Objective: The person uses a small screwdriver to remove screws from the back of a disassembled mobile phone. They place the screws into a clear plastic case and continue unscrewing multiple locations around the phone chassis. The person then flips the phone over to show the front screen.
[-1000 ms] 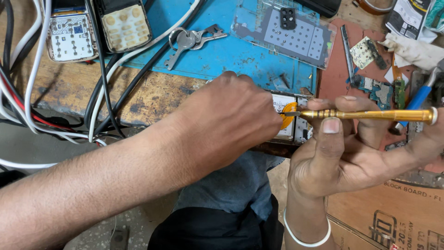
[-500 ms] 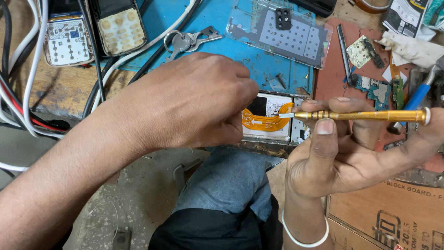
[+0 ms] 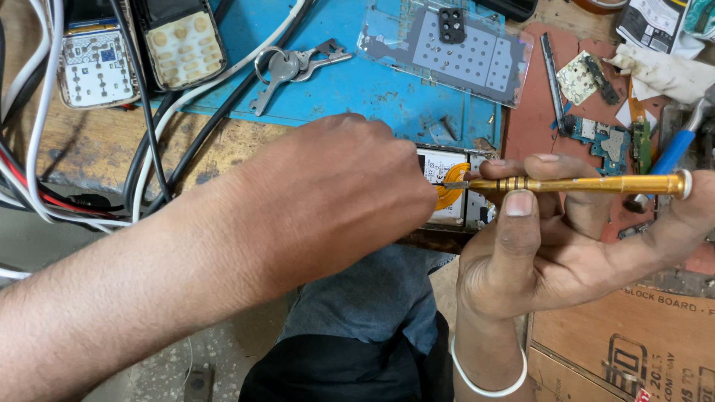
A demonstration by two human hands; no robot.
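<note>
Head view, looking down at a cluttered bench (image 3: 89, 160). The right hand (image 3: 551, 246) pinches a gold precision screwdriver (image 3: 581, 184) between thumb and fingers, held level, its tip pointing left. The left hand (image 3: 335, 201) is curled closed at the tip; what it grips is hidden. Just behind lies an opened phone (image 3: 458, 190) with an orange flex cable, on a blue mat (image 3: 372, 82). Keys (image 3: 294, 65) lie farther back.

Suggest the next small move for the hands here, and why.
Probably bring the screwdriver tip down onto the opened phone. The right hand holds it level, tip just past the left hand, which covers most of the phone at the bench edge. No screw is visible, so this is a guess.
</note>
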